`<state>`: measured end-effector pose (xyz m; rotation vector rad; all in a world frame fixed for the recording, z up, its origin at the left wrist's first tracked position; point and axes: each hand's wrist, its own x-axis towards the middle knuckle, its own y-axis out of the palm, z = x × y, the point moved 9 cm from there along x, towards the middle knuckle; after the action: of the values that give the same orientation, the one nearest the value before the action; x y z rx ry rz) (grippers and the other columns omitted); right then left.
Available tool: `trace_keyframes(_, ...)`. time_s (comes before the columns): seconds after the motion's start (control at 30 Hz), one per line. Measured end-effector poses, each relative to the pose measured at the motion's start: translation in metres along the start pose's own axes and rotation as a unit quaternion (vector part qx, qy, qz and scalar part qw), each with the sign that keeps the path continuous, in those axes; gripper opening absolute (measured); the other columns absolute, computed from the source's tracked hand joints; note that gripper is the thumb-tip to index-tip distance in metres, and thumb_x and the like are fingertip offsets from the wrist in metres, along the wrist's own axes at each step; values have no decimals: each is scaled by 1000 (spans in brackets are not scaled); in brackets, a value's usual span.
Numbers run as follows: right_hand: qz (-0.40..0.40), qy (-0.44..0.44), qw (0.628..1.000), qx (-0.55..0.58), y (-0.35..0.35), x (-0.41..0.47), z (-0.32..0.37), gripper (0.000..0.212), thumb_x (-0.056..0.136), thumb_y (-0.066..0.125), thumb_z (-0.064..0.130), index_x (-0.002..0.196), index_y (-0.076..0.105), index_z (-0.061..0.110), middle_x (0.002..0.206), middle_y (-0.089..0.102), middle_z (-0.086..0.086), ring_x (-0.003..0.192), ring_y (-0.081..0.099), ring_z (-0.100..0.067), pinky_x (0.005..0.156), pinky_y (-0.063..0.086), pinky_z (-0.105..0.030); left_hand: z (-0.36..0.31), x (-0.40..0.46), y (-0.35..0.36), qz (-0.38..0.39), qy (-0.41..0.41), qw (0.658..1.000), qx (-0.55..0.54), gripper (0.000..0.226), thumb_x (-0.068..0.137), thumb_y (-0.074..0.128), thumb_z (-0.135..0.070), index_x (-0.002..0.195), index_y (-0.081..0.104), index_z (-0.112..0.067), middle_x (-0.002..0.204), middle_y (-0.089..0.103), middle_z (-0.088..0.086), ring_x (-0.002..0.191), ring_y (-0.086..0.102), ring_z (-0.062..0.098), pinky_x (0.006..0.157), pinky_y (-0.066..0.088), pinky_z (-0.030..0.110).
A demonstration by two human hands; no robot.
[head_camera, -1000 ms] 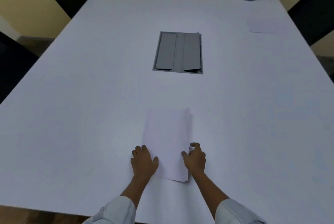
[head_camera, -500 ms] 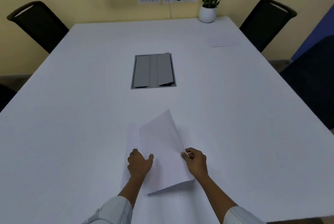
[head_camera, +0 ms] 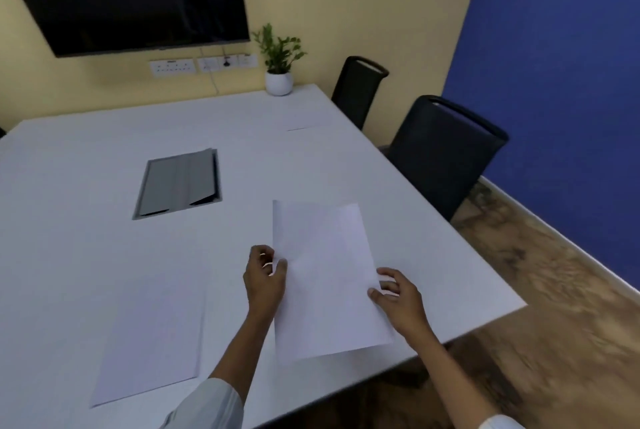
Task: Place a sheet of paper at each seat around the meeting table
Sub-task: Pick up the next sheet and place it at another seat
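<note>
Two sheets are laid on the desk (head_camera: 104, 255), near (head_camera: 152, 342) and far (head_camera: 304, 122); a third sheet (head_camera: 325, 276) is pinched between left hand (head_camera: 265, 281) and right hand (head_camera: 398, 297) fingers, the nearer chair (head_camera: 443, 155) judged unserved.

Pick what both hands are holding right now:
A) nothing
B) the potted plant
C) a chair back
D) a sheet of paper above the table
D: the left hand and right hand pinch opposite edges of a sheet of paper over the white table.

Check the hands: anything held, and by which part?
Both hands, left and right, hold one sheet of paper by its long side edges.
</note>
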<state>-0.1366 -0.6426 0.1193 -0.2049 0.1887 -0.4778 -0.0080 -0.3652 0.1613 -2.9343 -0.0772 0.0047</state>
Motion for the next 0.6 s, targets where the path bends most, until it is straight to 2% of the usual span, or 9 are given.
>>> trace_keyframes(0.03,-5,-15,1000,-5,-27,-2,5,40,84,76,13,118,60,29,104,67,10,98,65,-5,68,52,-9,-13,-7,24,17,21,1000,3,14,83,64,-4,89,58,-15,85,66,-2,76,63,16,69,49,26)
trace_keyframes(0.1,-17,-44,999,-24,-78,-4,14,46,85,75,12,123,59,32,109,62,16,104,60,-1,71,50,-5,-36,-20,71,49,38,998,1,15,82,62,-2,79,66,-16,81,69,-6,77,64,16,70,49,23)
trace_keyframes(0.17,-39,-65,996,-40,-130,-3,21,42,85,75,12,120,63,32,112,62,18,104,61,0,73,50,-5,-58,-31,118,77,44,996,-8,18,83,61,-1,82,71,-15,83,71,-11,80,65,15,73,49,21)
trace_keyframes(0.27,-85,-64,994,-35,-206,3,23,31,85,77,14,112,72,28,116,68,16,84,70,-13,73,57,-19,-89,-42,190,116,67,991,-24,19,87,58,-2,90,74,-14,93,72,-9,86,66,8,76,50,20)
trace_keyframes(0.3,-101,-65,992,-28,-230,6,24,30,84,77,14,111,73,26,115,69,15,82,71,-12,73,58,-22,-99,-43,215,126,79,989,-29,19,88,58,-3,91,74,-14,94,72,-9,87,66,4,76,50,20)
trace_keyframes(0.4,-141,-76,987,-20,-300,17,29,27,84,77,11,108,74,23,106,72,12,84,68,4,70,55,-15,-127,-45,289,148,108,982,-45,18,90,59,-7,93,74,-15,96,72,-9,89,66,-1,74,51,19)
trace_keyframes(0.5,-170,-86,981,-20,-366,39,29,24,84,76,9,107,74,17,101,74,9,82,68,7,73,52,-10,-152,-44,369,171,125,975,-65,15,91,61,-11,97,74,-15,102,72,-4,97,65,8,77,55,22)
trace_keyframes(0.6,-188,-93,977,-29,-431,73,25,23,83,77,11,105,75,19,103,74,11,87,70,2,76,54,-12,-175,-41,448,188,140,969,-79,14,90,65,-13,100,74,-14,106,71,-1,98,65,14,83,57,28)
